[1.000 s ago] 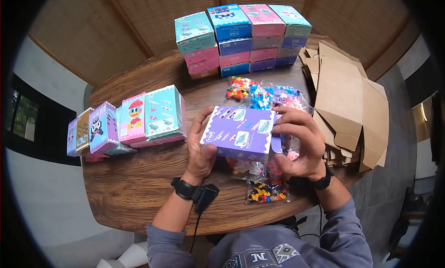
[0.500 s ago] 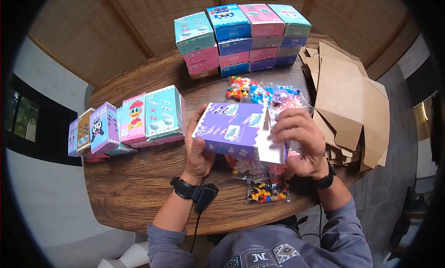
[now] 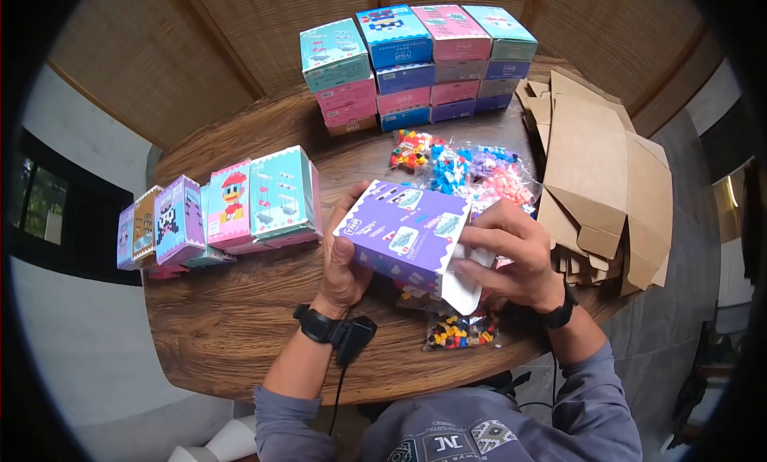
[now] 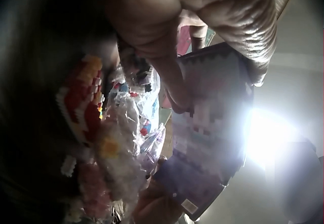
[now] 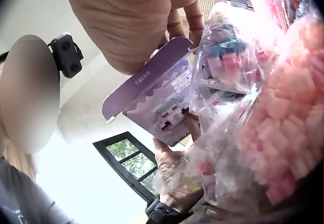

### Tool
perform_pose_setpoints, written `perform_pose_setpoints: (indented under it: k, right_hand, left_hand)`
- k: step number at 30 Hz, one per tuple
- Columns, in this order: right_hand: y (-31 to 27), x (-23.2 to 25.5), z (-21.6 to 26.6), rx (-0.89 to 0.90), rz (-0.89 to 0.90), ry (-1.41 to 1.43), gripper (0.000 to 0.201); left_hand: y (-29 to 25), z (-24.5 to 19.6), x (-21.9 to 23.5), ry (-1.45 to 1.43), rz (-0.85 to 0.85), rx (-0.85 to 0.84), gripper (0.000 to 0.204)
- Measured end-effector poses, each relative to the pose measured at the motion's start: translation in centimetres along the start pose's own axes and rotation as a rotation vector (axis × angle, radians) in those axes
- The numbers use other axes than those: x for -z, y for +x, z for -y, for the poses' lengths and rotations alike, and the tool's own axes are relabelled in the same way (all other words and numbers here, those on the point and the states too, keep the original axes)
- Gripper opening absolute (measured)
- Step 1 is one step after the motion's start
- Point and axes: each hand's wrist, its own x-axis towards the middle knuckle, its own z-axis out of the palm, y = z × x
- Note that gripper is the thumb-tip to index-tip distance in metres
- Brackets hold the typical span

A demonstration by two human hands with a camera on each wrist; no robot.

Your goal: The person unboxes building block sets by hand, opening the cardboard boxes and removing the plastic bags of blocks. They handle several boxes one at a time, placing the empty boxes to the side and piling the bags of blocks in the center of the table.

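Note:
A purple toy-brick box is held above the table in the head view. My left hand grips its left end, thumb on the near side and fingers partly hidden behind. The right end stands opened, a white-lined flap hanging down. At that end my right hand has its fingers curled, with index finger and thumb around a white inner flap. The right wrist view shows the box's purple flap close under the right palm. Clear bags of small bricks lie beneath the box.
Stacked brick-set boxes stand at the back of the table, and another row of boxes at the left. Flattened cardboard is piled on the right. More brick bags lie just beyond the held box.
The box's right end has come open, its flap swinging outward and down. My right fingers have moved left to the opening, while my left hand keeps its grip as the box tilts.

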Motion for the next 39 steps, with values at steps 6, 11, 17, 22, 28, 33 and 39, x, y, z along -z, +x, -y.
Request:
perform_pose_setpoints:
  k: [6, 11, 17, 22, 28, 33, 39]
  right_hand:
    - [0.5, 0.3, 0.7, -0.023, 0.011, -0.041, 0.047]
    - [0.4, 0.2, 0.9, -0.091, 0.034, -0.054, 0.043]
    - [0.4, 0.0, 0.9, -0.022, 0.013, -0.054, 0.029]
    - [0.3, 0.2, 0.9, 0.019, -0.090, -0.064, 0.025]
    - [-0.4, 0.5, 0.8, -0.011, -0.207, 0.014, 0.018]
    - [-1.2, 0.3, 0.4, -0.118, -0.347, 0.169, 0.017]
    - [-0.8, 0.6, -0.3, -0.116, -0.230, 0.266, 0.023]
  left_hand:
    - [0.0, -0.1, -0.1, 0.011, 0.003, 0.008, 0.109]
    - [0.0, 0.0, 0.1, 0.014, 0.002, -0.017, 0.107]
    - [0.0, 0.0, 0.0, 0.009, 0.002, -0.015, 0.104]
    - [0.0, 0.2, 0.5, 0.042, 0.008, -0.022, 0.097]
    - [-0.1, -0.1, 0.1, 0.029, -0.023, -0.012, 0.097]
    - [-0.1, 0.2, 0.4, -0.006, -0.034, -0.001, 0.098]
    - [-0.1, 0.0, 0.2, -0.069, -0.068, -0.007, 0.095]
